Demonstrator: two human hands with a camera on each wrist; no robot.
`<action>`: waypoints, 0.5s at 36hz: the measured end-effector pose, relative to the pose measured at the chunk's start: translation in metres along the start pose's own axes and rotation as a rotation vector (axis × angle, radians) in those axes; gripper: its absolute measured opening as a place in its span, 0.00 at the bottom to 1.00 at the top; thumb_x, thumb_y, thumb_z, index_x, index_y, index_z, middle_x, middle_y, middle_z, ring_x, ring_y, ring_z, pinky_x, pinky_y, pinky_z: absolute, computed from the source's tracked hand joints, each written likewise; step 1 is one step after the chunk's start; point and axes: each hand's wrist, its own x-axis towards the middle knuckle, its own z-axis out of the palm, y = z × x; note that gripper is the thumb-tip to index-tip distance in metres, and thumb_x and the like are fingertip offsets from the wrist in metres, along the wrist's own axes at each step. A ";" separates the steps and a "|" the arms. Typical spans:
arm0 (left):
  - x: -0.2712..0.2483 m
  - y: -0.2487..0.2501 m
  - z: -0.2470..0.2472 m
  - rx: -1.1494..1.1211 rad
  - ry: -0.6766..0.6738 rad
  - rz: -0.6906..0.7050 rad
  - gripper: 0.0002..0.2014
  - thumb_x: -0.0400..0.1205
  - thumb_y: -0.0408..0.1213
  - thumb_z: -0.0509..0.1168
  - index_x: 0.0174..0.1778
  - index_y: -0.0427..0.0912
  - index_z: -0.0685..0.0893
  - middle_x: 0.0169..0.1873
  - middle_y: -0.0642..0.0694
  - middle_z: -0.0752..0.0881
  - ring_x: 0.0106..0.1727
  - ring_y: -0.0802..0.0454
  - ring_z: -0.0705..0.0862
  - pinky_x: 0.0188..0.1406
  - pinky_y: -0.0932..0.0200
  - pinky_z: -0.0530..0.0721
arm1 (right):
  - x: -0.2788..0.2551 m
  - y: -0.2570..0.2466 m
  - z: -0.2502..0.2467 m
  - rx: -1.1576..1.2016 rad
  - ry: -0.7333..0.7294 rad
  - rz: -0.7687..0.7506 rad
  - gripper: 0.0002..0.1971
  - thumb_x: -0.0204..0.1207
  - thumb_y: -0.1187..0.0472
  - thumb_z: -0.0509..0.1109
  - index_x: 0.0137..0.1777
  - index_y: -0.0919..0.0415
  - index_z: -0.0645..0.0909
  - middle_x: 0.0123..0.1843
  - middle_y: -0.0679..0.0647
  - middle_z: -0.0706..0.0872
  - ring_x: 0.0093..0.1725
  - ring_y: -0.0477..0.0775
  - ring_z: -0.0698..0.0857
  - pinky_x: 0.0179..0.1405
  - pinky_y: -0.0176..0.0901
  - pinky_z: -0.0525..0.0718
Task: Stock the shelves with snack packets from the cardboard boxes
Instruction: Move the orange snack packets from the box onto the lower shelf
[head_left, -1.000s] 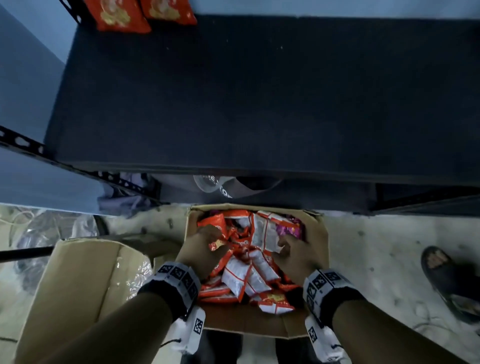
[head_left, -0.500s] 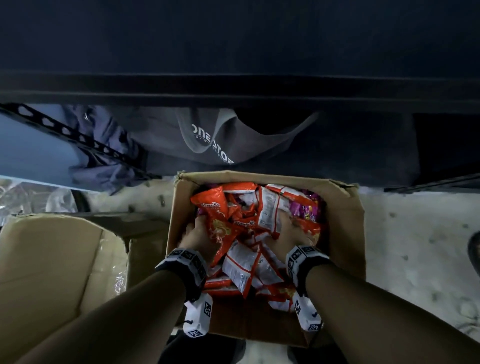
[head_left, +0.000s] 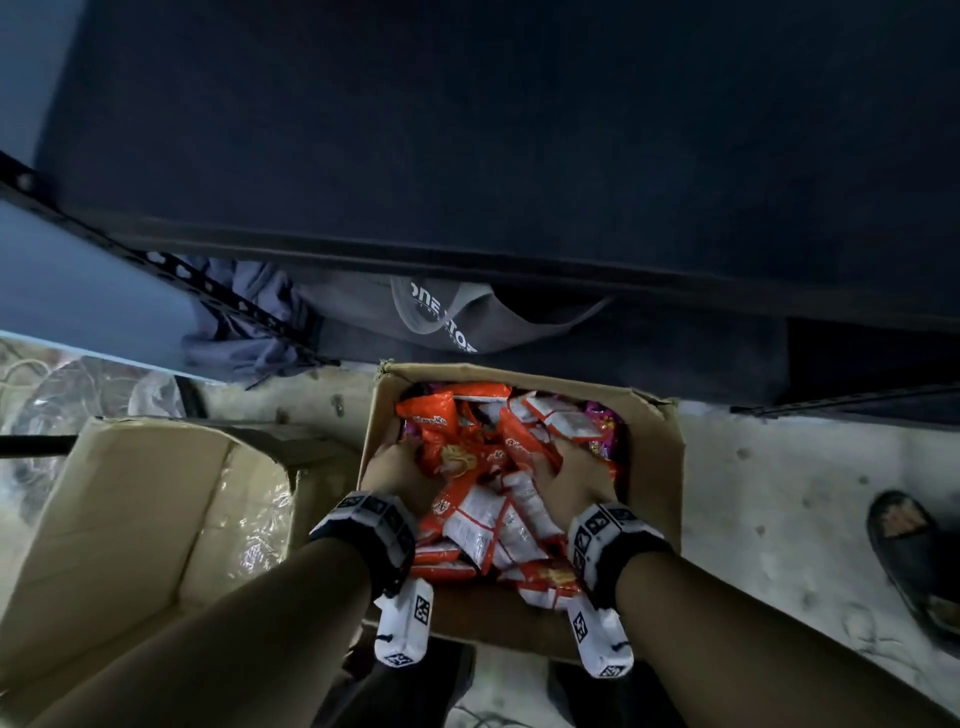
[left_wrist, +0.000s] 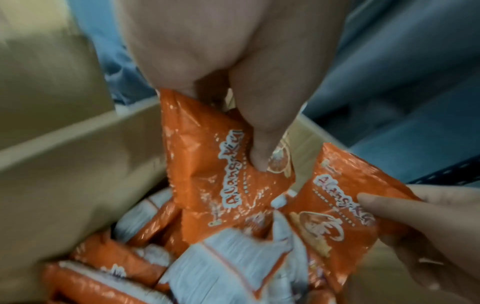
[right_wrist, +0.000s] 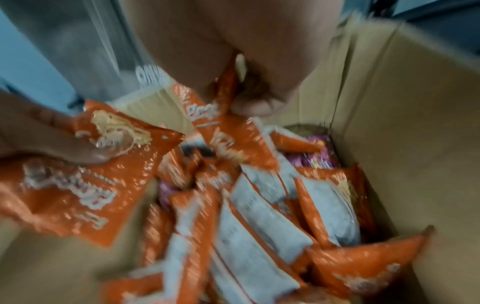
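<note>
Both my hands, left hand (head_left: 397, 470) and right hand (head_left: 574, 480), grip orange packets (left_wrist: 221, 164) in the full box (head_left: 652, 452); shelf (head_left: 467, 130) ahead bare, stocking mostly undone.

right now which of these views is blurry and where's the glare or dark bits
Head view: sharp on the cardboard box, but the shelf above is very dark. Left wrist view: glare speckles the orange packet that the left hand pinches; edges soft. Right wrist view: heavy motion blur smears the packets and the right hand.
</note>
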 end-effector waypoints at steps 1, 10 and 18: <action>-0.008 0.002 -0.010 -0.016 0.018 0.012 0.36 0.75 0.64 0.73 0.76 0.50 0.77 0.64 0.42 0.87 0.64 0.41 0.85 0.66 0.51 0.83 | -0.005 -0.007 -0.010 -0.005 -0.015 -0.002 0.27 0.85 0.38 0.60 0.79 0.51 0.76 0.76 0.53 0.83 0.74 0.58 0.81 0.76 0.52 0.77; -0.072 0.008 -0.124 -0.211 0.000 0.042 0.33 0.65 0.56 0.84 0.66 0.53 0.83 0.51 0.51 0.91 0.52 0.50 0.90 0.55 0.55 0.88 | -0.044 -0.086 -0.110 0.064 -0.019 -0.198 0.17 0.80 0.40 0.71 0.57 0.50 0.91 0.56 0.47 0.86 0.58 0.51 0.85 0.60 0.41 0.81; -0.110 -0.002 -0.226 -0.348 0.081 0.191 0.37 0.57 0.65 0.83 0.57 0.53 0.79 0.45 0.54 0.90 0.44 0.53 0.90 0.50 0.48 0.90 | -0.072 -0.157 -0.177 0.242 -0.075 -0.409 0.14 0.81 0.45 0.73 0.42 0.55 0.85 0.36 0.49 0.91 0.35 0.46 0.89 0.41 0.49 0.88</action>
